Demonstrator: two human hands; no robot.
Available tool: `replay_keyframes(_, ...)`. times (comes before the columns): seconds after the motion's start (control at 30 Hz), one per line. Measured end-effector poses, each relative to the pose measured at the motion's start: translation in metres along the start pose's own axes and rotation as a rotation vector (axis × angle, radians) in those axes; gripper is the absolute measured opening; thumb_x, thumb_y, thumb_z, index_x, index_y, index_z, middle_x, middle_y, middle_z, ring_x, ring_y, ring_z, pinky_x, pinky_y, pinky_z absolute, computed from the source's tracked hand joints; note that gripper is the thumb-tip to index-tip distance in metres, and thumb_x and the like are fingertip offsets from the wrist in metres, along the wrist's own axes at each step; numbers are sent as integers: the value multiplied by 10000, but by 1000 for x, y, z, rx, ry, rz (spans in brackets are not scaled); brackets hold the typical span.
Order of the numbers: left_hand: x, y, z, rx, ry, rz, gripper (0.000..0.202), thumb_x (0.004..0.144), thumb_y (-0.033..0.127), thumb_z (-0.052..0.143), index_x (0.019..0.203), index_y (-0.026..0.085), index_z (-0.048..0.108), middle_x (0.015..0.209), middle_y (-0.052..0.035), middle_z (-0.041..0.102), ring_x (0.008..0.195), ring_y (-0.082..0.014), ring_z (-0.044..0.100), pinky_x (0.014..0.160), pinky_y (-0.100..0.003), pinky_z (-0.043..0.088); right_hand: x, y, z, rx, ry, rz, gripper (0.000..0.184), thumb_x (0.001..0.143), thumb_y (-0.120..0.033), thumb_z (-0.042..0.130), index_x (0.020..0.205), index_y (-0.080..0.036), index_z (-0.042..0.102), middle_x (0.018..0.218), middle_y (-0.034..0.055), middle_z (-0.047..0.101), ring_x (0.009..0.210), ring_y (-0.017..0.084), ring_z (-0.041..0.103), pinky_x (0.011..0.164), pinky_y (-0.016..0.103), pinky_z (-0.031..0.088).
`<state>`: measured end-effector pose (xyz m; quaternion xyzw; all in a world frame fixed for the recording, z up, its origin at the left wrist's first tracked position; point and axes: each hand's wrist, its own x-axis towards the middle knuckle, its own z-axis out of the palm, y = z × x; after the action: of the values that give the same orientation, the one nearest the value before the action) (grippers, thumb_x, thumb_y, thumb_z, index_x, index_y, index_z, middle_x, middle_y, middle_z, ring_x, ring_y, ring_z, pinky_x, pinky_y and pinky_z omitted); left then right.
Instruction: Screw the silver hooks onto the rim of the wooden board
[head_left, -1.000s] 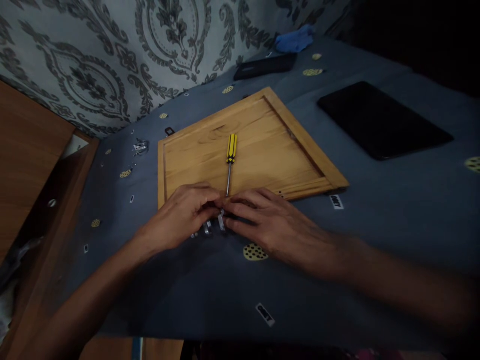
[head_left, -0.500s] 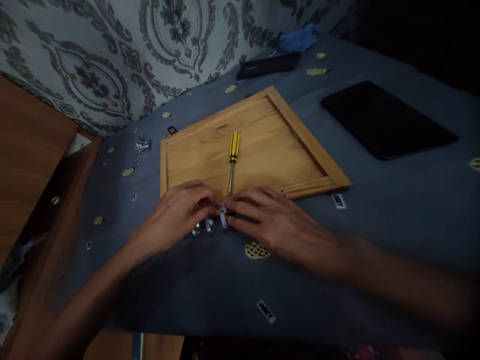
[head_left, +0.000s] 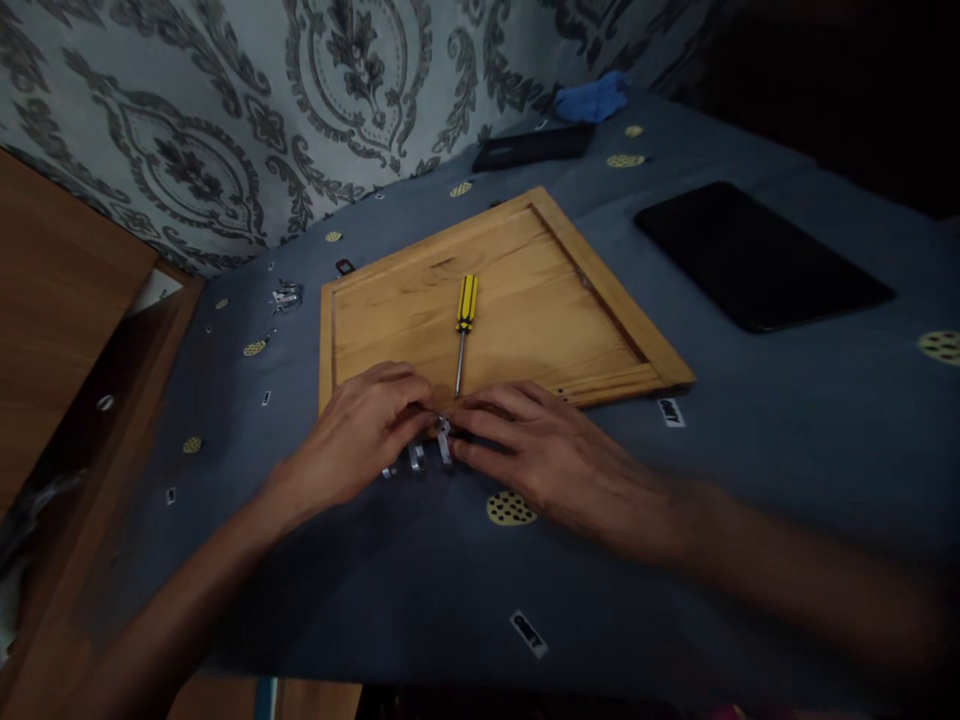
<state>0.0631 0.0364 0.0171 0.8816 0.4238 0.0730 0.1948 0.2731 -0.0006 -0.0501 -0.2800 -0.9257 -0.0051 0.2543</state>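
A wooden panel with a raised frame lies on a blue-grey cloth. On it rests a screwdriver with a yellow and black handle, tip pointing toward me. At the panel's near edge my left hand and my right hand meet, fingers curled and pinched around a small metal fitting. Shiny metal parts show just below the fingertips. Which hand carries the fitting's weight is hidden by the fingers.
A black tablet lies at the right, a dark phone and a blue cloth at the far edge by the patterned wall. More metal hardware sits left of the panel. A wooden cabinet stands at the left.
Both hands stay at the panel's near edge on the metal fitting, fingers shifting only slightly. The view has tilted a little.
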Motion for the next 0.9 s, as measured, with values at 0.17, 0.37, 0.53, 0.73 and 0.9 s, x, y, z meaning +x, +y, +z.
replay_keyframes(0.17,1,0,3,13,21,30,151,943,131,600,803,181,623,817,1,604,823,-150,590,694,-259,412,1,1,-1,-17,0,-3,162,920,-192,652,1070,-177,713,1152,58,729,1051,253,586,863,412,508)
replay_keyframes(0.37,-1,2,2,-8,14,1,108,920,97,624,856,181,647,822,10,621,841,-149,605,708,-251,420,1,1,-1,-26,-14,-1,168,955,-205,605,1085,-187,710,1148,58,728,1057,241,583,872,405,504)
replay_keyframes(0.53,-4,1,0,-11,27,-21,78,913,125,619,914,195,653,875,6,667,876,-163,634,738,-266,454,0,1,-2,-3,-2,-9,180,938,-190,625,1097,-174,706,1156,52,723,1064,250,580,895,408,505)
replay_keyframes(0.73,-22,0,-12,17,133,-28,103,966,239,561,928,198,648,881,-9,677,830,-166,644,706,-276,473,0,2,0,-6,47,-12,163,935,-176,623,1071,-181,713,1131,49,731,1061,243,573,873,397,500)
replay_keyframes(0.9,-35,4,2,65,164,-17,239,947,424,638,1049,208,647,1012,-37,671,983,-211,611,836,-343,509,0,1,-1,2,40,-19,165,934,-189,630,1077,-175,712,1106,44,737,1052,236,582,869,384,500)
